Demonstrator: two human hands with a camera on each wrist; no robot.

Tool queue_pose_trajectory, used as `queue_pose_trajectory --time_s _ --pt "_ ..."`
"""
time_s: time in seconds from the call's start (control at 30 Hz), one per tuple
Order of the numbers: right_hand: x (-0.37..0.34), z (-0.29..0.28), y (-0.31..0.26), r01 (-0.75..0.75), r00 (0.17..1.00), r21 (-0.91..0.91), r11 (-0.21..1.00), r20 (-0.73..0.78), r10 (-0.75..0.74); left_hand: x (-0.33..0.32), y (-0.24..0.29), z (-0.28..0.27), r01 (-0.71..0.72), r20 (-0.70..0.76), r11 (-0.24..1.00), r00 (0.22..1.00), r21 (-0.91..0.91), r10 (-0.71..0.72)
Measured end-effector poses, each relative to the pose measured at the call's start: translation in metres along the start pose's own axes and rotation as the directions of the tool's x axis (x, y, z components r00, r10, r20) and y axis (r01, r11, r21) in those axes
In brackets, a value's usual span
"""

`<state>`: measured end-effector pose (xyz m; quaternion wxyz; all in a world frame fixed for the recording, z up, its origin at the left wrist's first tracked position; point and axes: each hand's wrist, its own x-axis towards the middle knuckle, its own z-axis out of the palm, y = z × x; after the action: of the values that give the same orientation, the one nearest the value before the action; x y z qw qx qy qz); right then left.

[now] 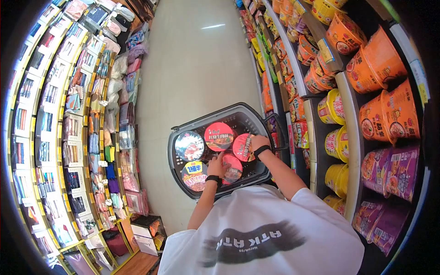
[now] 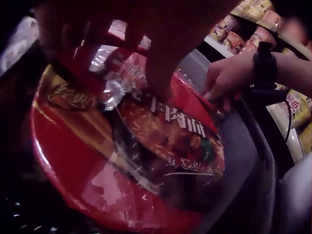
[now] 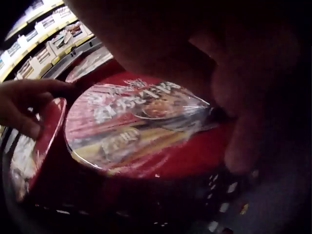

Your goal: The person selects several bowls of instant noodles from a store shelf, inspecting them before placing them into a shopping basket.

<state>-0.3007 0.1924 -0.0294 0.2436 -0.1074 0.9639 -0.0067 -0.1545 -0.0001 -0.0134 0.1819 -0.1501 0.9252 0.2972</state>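
In the head view, a dark basket (image 1: 176,170) holds several round instant-noodle bowls. My left hand (image 1: 217,167) grips the rim of the lower red-lidded bowl (image 1: 233,170), its thumb and fingers spread over the edge in the right wrist view. At the basket's right side my right hand (image 1: 260,144) holds another red-lidded bowl (image 1: 242,147) by its edge, and its fingers curl at the lid (image 3: 161,122) in the right wrist view. A third red-lidded bowl (image 1: 219,134), a white-and-blue one (image 1: 189,145) and a yellow-and-blue one (image 1: 195,174) lie beside them.
Shelves of orange noodle tubs (image 1: 380,59), yellow tubs (image 1: 337,142) and purple tubs (image 1: 389,172) stand close on the right. Racks of packaged goods (image 1: 73,128) line the left. Between them runs a pale tiled floor (image 1: 201,64). An open box (image 1: 146,236) stands at lower left.
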Motion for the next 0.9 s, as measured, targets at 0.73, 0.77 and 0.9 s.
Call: queue_pose_trajectory --time_s 0.73,0.77,0.9 --pt "0.001 0.063 -0.028 0.207 0.943 0.110 0.972 0.241 -0.229 -0.002 -0.003 0.014 0.053 -0.028 0.995 0.998 -0.083 -0.056" --pt "-0.001 0.065 -0.029 0.249 0.944 0.114 0.962 0.194 -0.267 -0.003 -0.002 0.012 0.062 -0.009 0.994 0.998 -0.085 -0.063" --pt "0.002 0.040 -0.034 0.276 0.956 0.104 0.956 0.075 -0.284 -0.001 0.000 0.010 0.081 0.006 0.991 0.997 -0.104 -0.081"
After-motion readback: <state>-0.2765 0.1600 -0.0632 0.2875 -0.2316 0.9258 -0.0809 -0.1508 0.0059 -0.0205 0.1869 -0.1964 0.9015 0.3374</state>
